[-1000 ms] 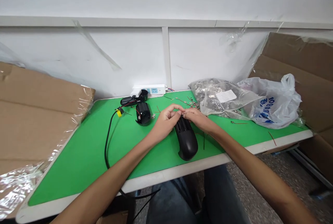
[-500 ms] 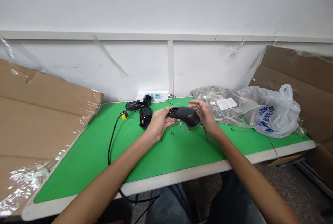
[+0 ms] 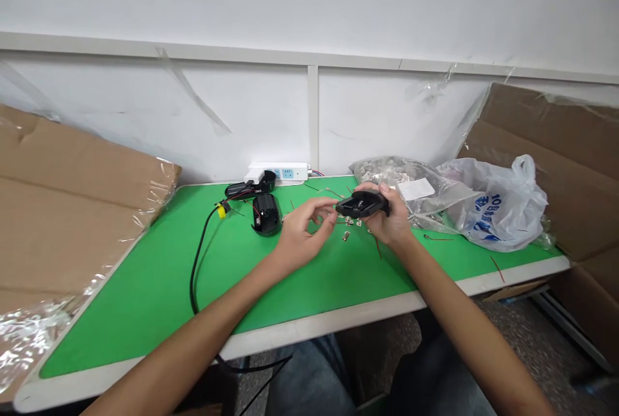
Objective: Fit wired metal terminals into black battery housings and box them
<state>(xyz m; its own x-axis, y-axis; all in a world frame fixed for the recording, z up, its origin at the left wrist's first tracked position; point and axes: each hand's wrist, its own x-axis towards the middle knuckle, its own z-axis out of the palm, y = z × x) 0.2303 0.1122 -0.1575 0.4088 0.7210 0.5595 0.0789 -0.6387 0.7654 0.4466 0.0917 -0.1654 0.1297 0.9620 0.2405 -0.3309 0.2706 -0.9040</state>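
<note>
A black plastic housing (image 3: 360, 205) with a hollow, open side is held above the green tabletop, that side turned toward me. My right hand (image 3: 391, 219) grips its right end, thumb on top and fingers behind and below. At the narrow left end, the thumb and index finger of my left hand (image 3: 309, 226) come together in a loose pinch at the tip. Below the hands lie small metal pieces (image 3: 346, 235) and thin red wires (image 3: 378, 248). Left of them rests another black housing (image 3: 265, 214) with a red wire.
A black part (image 3: 250, 185) lies before a white power strip (image 3: 285, 173). A black cable (image 3: 197, 267) with a yellow tag (image 3: 222, 211) runs over the front edge. A clear bag (image 3: 399, 174) and white plastic bag (image 3: 503, 206) sit right. Cardboard (image 3: 82, 197) flanks the left side.
The black housing has been turned so its hollow side shows. My right hand has closed on its right end, and my left hand has shifted to a fingertip pinch at the other.
</note>
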